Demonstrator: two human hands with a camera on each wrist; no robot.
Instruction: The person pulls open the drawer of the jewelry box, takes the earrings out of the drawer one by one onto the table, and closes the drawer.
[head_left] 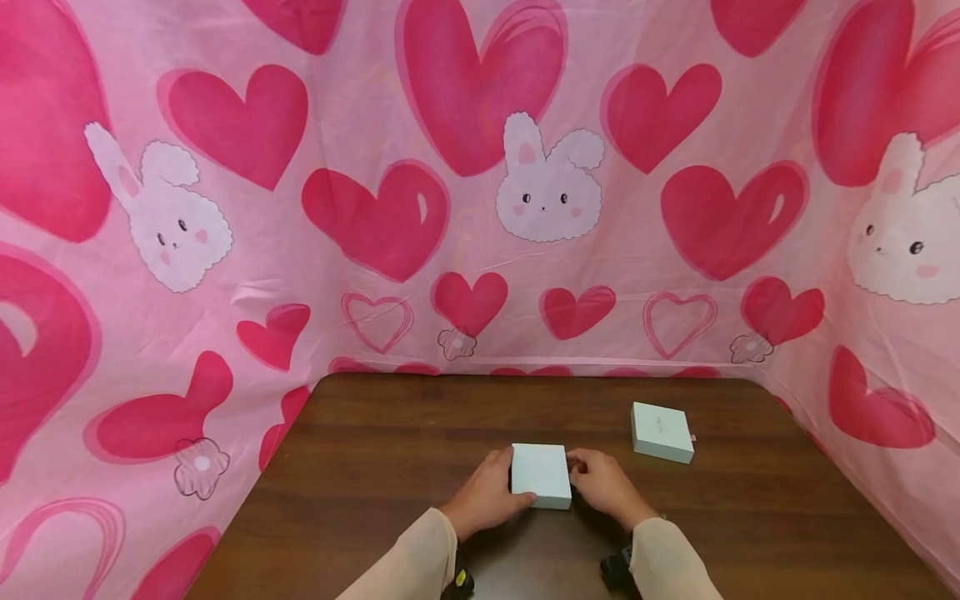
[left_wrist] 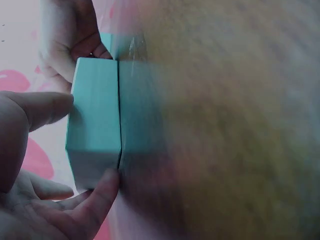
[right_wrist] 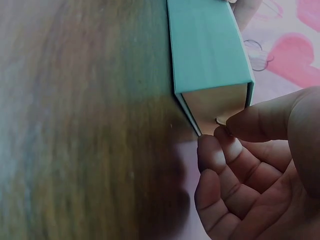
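Note:
A pale mint-green square box (head_left: 540, 478) lies flat on the table in front of me. My left hand (head_left: 489, 493) grips it from the left side, thumb along the near edge in the head view. At the box's right side is my right hand (head_left: 604, 485). In the right wrist view the box's end face (right_wrist: 217, 102) shows as a tan drawer front set inside the green sleeve (right_wrist: 210, 45). Thumb and index finger of the right hand pinch a small pull tab (right_wrist: 218, 121) on that face. The drawer front sits about level with the sleeve's edge.
A second mint-green box (head_left: 662, 432) with small print on top lies farther back to the right, a small tab (head_left: 693, 437) at its right side. Around the dark wood table (head_left: 390, 433) hangs a pink cloth (head_left: 525, 333) with hearts and rabbits.

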